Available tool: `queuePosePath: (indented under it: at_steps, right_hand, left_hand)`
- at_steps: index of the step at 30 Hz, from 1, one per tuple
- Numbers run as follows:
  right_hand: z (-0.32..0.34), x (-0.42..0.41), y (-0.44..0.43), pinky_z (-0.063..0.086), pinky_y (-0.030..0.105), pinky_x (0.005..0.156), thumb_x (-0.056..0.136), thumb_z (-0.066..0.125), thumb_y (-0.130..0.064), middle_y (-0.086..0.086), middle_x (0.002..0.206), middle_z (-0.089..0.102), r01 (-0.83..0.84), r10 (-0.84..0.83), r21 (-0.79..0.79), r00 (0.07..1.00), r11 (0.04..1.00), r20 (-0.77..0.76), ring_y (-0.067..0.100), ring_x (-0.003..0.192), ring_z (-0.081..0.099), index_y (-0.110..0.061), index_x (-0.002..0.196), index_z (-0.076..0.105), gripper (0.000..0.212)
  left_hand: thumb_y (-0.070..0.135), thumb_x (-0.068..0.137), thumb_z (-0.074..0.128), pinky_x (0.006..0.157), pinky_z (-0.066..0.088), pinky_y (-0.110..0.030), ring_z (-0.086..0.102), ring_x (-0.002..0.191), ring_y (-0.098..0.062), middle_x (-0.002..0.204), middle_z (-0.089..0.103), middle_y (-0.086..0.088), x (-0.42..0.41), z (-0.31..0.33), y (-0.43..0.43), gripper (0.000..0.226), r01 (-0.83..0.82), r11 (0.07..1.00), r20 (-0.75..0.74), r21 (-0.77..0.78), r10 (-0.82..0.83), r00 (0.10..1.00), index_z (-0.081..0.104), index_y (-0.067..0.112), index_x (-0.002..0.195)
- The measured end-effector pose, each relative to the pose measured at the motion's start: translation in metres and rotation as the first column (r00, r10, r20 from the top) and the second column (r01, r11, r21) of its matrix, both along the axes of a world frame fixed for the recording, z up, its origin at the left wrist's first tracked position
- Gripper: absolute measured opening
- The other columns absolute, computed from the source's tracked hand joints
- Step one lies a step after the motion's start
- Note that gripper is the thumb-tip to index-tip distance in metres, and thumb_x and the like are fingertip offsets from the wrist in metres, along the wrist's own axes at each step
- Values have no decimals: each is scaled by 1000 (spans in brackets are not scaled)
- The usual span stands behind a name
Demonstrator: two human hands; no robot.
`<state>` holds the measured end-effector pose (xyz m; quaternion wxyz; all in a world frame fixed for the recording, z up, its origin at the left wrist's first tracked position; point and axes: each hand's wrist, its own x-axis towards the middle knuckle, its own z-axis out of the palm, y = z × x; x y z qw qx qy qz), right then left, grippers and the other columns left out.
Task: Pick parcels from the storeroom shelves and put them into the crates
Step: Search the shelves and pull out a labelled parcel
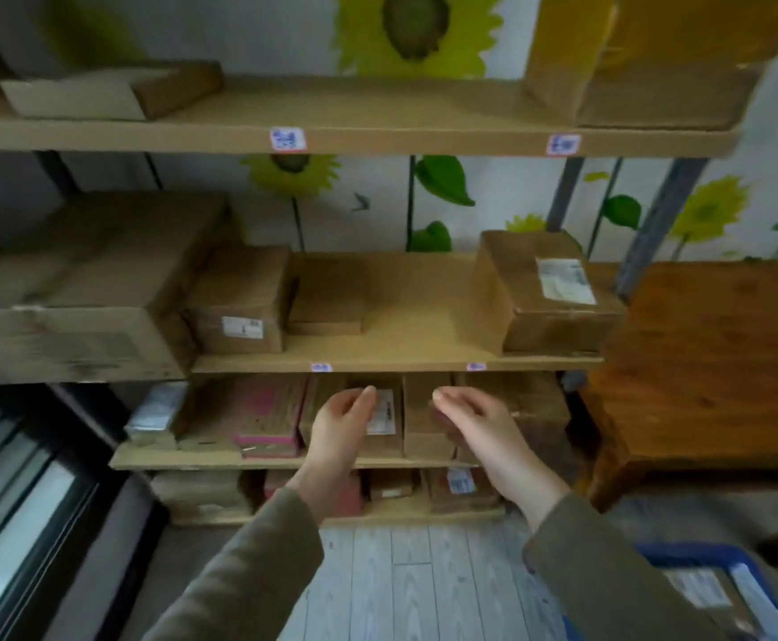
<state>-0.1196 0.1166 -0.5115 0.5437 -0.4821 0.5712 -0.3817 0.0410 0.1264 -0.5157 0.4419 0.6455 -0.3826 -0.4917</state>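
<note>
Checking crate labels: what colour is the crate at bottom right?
Blue; the crate shows best, by its rim, in the head view.

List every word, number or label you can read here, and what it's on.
No text is legible.
Tags on the top shelf edge: blurred.
Label on the right middle-shelf box: blurred.
Label on the parcel behind the left hand: blurred.
Labels in the blue crate: blurred.

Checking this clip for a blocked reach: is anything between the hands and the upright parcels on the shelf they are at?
Nothing visible does. The left hand and right hand are open at the open front of the shelf, directly before the labelled parcel and the plain parcel; whether they touch is unclear.
</note>
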Motion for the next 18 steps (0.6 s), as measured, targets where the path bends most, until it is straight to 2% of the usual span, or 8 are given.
queuePosePath:
  at_steps: [3,5,8,10,11,14,18]
  right_hand:
    - [2,35,-35,47,24,86,89,58,-37,-9,101,64,-64,65,15,997,998,-34,8,101,59,-24,101,62,18]
    - [2,51,-58,42,14,73,91,56,-36,-12,98,61,-95,96,14,994,995,-58,4,97,57,-22,105,60,19]
    - [-5,70,-99,39,12,69,92,55,-32,-6,107,60,-123,123,11,986,992,-113,7,98,55,-17,116,58,28]
    - [-11,78,-129,44,18,72,93,55,-29,0,112,59,-108,112,38,985,993,-133,10,97,55,-14,118,56,30]
    - [-14,81,-146,46,21,75,93,55,-28,2,114,59,-90,98,68,987,994,-127,12,97,56,-13,120,55,31]
    - [-21,87,-194,47,31,89,93,55,-25,8,122,55,-52,70,157,992,986,-108,21,107,56,-11,125,49,36]
    - [-29,97,-243,46,36,97,93,54,-27,11,130,51,-35,74,244,985,969,-153,25,115,54,-12,133,43,44]
  left_hand:
    - [30,94,50,75,46,-23,59,90,-11,103,63,-1,31,0,-24,28,-42,999,20,-8,43,999,57,15,117]
    - [29,94,51,69,46,-20,59,88,-12,104,64,-4,46,-3,-42,23,-75,997,22,-10,75,997,59,14,111]
    - [32,93,51,83,50,-30,59,103,-22,117,61,-9,60,-7,-71,40,-98,995,82,14,97,992,53,11,127]
    - [32,93,51,97,47,-37,54,115,-25,129,55,-9,67,-9,-95,47,-85,996,161,2,84,983,46,11,134]
    - [31,93,50,100,44,-36,51,120,-25,133,52,-9,69,-10,-108,49,-70,998,206,-7,70,976,42,10,137]
    - [27,94,50,96,38,-26,44,126,-23,138,45,-9,74,-13,-148,51,-29,999,379,-25,36,925,38,6,139]
    - [26,94,49,102,39,-31,46,123,-24,135,45,-10,79,-24,-188,48,-11,1000,517,6,6,856,38,7,137]
